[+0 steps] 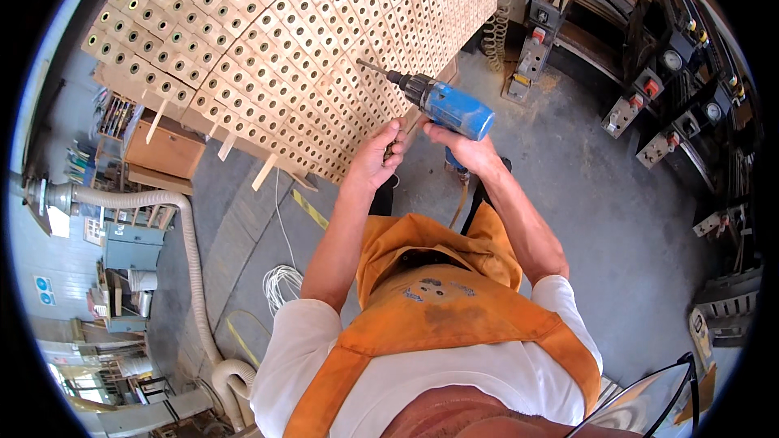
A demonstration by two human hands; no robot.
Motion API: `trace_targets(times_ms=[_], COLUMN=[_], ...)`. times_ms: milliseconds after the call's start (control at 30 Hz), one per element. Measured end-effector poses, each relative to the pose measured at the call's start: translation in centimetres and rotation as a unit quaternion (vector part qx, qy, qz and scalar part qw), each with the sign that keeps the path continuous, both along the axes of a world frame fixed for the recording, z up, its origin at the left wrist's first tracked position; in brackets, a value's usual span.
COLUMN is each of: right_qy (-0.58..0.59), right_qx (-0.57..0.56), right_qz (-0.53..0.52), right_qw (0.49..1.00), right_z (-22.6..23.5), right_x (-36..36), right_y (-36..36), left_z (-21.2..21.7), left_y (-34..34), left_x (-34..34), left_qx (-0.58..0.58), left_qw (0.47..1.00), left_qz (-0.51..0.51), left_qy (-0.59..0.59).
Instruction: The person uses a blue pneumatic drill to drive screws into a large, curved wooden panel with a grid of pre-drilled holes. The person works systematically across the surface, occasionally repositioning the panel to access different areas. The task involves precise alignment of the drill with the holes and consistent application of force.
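Drill (453, 107) sits in right hand (464, 144), near left hand (378, 151).

Grey floor (633, 276) under coiled white cable (281, 277) and, seemingly, a ribbed beige hose (195, 276).

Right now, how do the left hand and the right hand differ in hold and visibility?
The left hand is curled around small brass-coloured pieces, mostly hidden by its fingers; the right hand grips a much larger blue drill. The left hand is clear of the drill, while the drill's body covers part of the right hand. Both are bare and held near the holed wooden blocks.
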State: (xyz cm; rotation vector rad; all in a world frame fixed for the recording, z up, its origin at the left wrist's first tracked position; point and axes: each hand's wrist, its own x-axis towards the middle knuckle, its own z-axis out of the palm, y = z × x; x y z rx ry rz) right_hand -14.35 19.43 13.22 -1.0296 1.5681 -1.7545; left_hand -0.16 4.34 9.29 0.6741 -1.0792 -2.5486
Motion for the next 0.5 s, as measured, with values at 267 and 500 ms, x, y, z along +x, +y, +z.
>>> trace_targets(times_ms=[267, 500], right_qy=[-0.099, -0.182], right_qx=[-0.032, -0.018], right_qz=[0.035, 0.105], right_qw=[0.994, 0.977], right_z=[-0.4, -1.5], right_x=[0.1, -1.9], right_y=[1.9, 4.8], left_z=[4.2, 5.4], left_y=[-3.1, -2.0], left_x=[-0.7, -1.8], left_qx=[-0.073, -0.077], left_qw=[0.989, 0.988], left_qz=[0.109, 0.077], left_qy=[0.074, 0.107])
